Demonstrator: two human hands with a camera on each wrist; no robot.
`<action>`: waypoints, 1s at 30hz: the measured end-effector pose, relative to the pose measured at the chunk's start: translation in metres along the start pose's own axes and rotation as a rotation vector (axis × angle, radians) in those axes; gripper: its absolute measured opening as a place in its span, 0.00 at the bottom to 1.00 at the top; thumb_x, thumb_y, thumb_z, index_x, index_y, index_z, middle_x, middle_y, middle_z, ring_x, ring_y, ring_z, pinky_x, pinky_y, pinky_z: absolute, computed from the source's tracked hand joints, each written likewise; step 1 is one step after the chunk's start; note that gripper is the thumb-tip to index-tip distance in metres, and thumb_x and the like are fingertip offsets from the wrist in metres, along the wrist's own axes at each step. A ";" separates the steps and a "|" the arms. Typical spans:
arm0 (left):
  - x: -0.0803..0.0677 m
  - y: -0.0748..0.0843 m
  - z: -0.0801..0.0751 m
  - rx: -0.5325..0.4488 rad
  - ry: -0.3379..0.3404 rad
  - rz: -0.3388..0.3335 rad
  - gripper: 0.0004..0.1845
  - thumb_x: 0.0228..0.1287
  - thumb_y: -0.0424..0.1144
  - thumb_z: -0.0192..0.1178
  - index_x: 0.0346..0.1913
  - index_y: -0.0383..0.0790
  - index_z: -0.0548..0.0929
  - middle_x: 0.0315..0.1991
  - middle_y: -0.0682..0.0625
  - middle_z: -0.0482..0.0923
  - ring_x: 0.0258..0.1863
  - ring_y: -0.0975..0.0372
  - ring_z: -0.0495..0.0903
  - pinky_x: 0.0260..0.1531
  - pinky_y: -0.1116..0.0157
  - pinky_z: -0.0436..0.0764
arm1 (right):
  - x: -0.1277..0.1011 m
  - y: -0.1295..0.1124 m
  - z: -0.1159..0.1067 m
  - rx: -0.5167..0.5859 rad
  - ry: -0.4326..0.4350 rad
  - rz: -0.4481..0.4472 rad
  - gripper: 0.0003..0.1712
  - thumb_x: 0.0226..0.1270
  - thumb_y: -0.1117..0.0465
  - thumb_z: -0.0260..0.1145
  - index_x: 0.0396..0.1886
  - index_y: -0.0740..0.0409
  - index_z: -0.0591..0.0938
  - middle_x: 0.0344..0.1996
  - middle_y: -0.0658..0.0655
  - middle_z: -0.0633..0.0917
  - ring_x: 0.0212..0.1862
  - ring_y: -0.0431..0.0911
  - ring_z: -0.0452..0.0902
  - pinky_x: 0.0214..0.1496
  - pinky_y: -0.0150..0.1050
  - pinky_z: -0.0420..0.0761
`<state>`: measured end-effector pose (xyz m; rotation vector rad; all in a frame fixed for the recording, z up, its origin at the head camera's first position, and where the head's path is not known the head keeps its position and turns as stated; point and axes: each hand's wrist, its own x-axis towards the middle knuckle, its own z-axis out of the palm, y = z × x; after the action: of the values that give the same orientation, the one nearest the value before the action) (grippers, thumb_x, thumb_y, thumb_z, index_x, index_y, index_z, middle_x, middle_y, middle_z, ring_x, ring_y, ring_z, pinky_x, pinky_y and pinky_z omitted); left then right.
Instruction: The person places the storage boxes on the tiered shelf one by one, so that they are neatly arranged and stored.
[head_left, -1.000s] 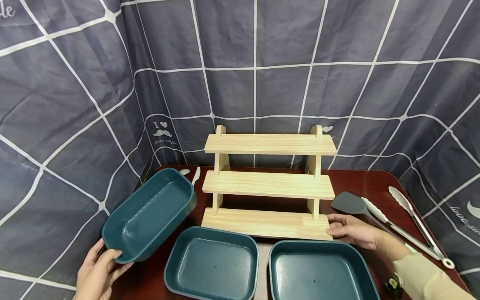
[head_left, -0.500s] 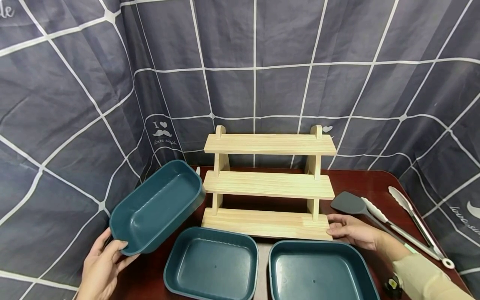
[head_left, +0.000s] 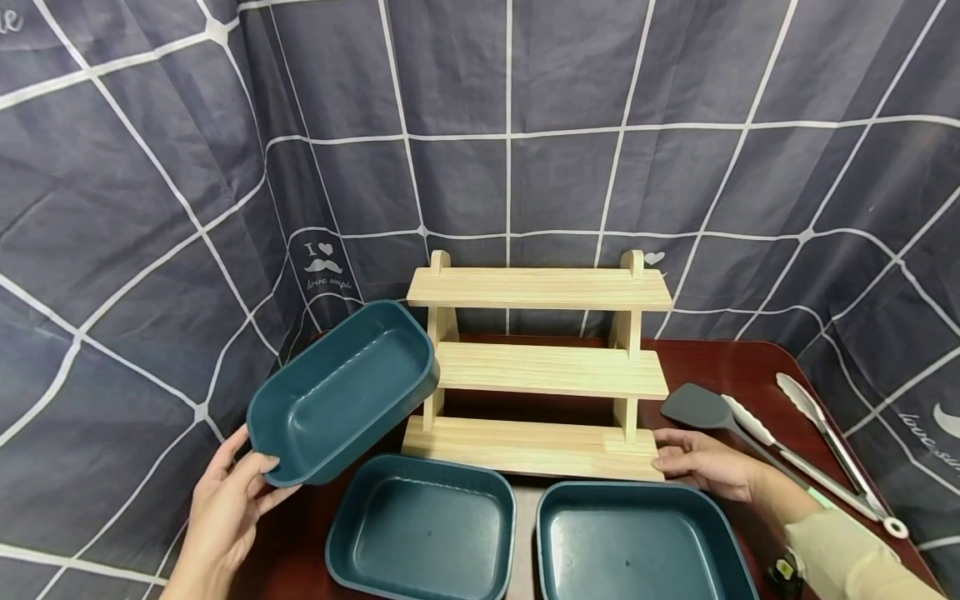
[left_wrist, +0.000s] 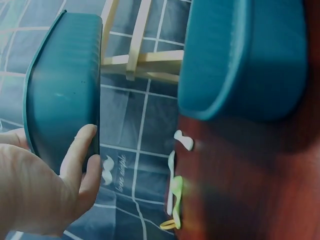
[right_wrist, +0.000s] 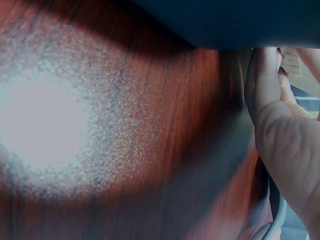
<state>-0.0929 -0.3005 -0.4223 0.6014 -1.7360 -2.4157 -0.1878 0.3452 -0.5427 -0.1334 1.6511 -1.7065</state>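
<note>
Dark checked cloth (head_left: 150,208) backs a red-brown table (head_left: 720,358). Left hand (head_left: 228,508), thumb over the rim and fingers beneath, pinches a raised teal tray (head_left: 341,396) beside a wooden rack (head_left: 536,367), steadied by the right hand (head_left: 705,462) with flat fingers. Rigid, light, smooth plastic is judged; the rim is best gripped.

Two teal trays on dark red table (head_left: 720,358), side by side at near edge: left tray (head_left: 422,529), right tray (head_left: 636,542). Grey spatula (head_left: 693,407) lying right of rack. Metal tongs (head_left: 828,442) just beside spatula, toward right table edge. Small white spoons (left_wrist: 175,165) at table's back left corner. Dark blue checked cloth (head_left: 525,125) hanging as backdrop all round.
</note>
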 end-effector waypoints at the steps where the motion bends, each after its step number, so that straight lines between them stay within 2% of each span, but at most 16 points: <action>1: 0.001 0.002 0.003 -0.004 -0.011 0.007 0.34 0.70 0.22 0.55 0.74 0.50 0.63 0.47 0.57 0.85 0.40 0.61 0.89 0.36 0.56 0.89 | 0.000 0.000 0.000 -0.002 0.002 0.001 0.36 0.80 0.65 0.57 0.77 0.75 0.52 0.55 0.60 0.84 0.56 0.52 0.82 0.57 0.49 0.84; 12: 0.009 0.025 0.037 0.013 -0.138 0.070 0.35 0.71 0.22 0.54 0.77 0.46 0.61 0.52 0.56 0.85 0.43 0.62 0.88 0.38 0.56 0.89 | 0.000 -0.001 0.002 0.001 0.018 0.005 0.38 0.80 0.65 0.58 0.78 0.76 0.51 0.55 0.60 0.84 0.57 0.52 0.82 0.57 0.49 0.84; 18: 0.019 0.036 0.062 0.019 -0.173 0.062 0.35 0.71 0.24 0.55 0.77 0.46 0.62 0.53 0.56 0.83 0.42 0.63 0.88 0.39 0.56 0.89 | -0.002 -0.003 0.003 0.009 0.015 -0.003 0.39 0.79 0.65 0.59 0.77 0.77 0.50 0.55 0.60 0.84 0.56 0.51 0.83 0.56 0.48 0.84; 27: 0.040 0.045 0.100 0.064 -0.228 0.053 0.36 0.70 0.25 0.54 0.79 0.45 0.62 0.45 0.55 0.85 0.36 0.63 0.87 0.39 0.56 0.89 | 0.000 -0.002 0.002 0.033 -0.006 -0.016 0.37 0.79 0.67 0.58 0.76 0.77 0.51 0.55 0.60 0.85 0.56 0.52 0.83 0.56 0.49 0.84; 30: 0.048 0.049 0.114 0.075 -0.238 0.049 0.37 0.69 0.25 0.55 0.80 0.45 0.63 0.46 0.53 0.84 0.37 0.62 0.87 0.40 0.56 0.89 | 0.000 0.000 0.001 0.040 -0.009 -0.015 0.37 0.79 0.67 0.58 0.76 0.77 0.51 0.56 0.61 0.84 0.56 0.52 0.83 0.57 0.50 0.84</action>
<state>-0.1868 -0.2315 -0.3580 0.2834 -1.9124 -2.4839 -0.1874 0.3439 -0.5428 -0.1340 1.6123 -1.7464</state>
